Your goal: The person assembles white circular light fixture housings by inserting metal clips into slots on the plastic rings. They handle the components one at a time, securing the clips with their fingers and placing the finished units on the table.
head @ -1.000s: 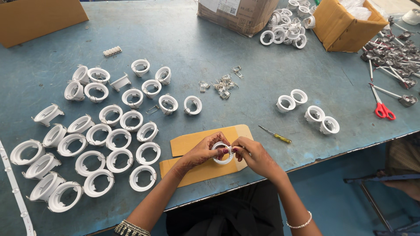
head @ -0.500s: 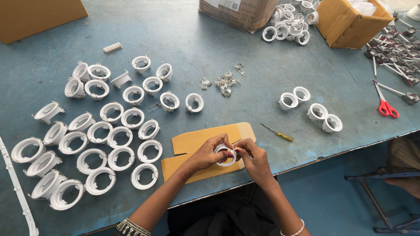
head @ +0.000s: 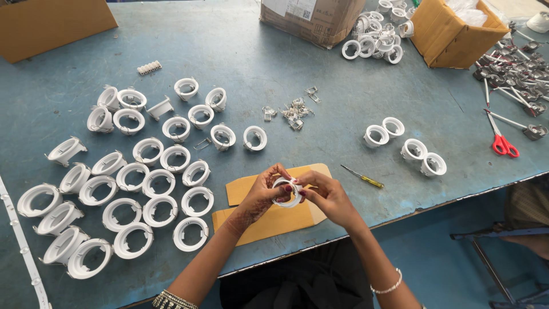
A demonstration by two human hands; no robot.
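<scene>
My left hand (head: 260, 197) and my right hand (head: 326, 197) together hold one white plastic ring (head: 287, 191) just above two brown paper envelopes (head: 269, 220) near the table's front edge. Fingers of both hands pinch the ring's rim, and a small metal part seems to sit at its top edge. Several more white rings (head: 131, 183) lie spread over the blue table (head: 240, 63) to my left. A small heap of metal spring clips (head: 291, 111) lies beyond my hands.
A yellow-handled screwdriver (head: 363, 177) lies right of my hands. Several white rings (head: 406, 146) sit further right. Red-handled scissors (head: 503, 143) and metal parts (head: 514, 71) are at far right. Cardboard boxes (head: 314, 17) (head: 452, 31) (head: 51, 23) and a ring pile (head: 374, 34) line the back.
Both hands have kept hold of the ring and shifted slightly, fingers working around its rim. Nothing else on the table has moved.
</scene>
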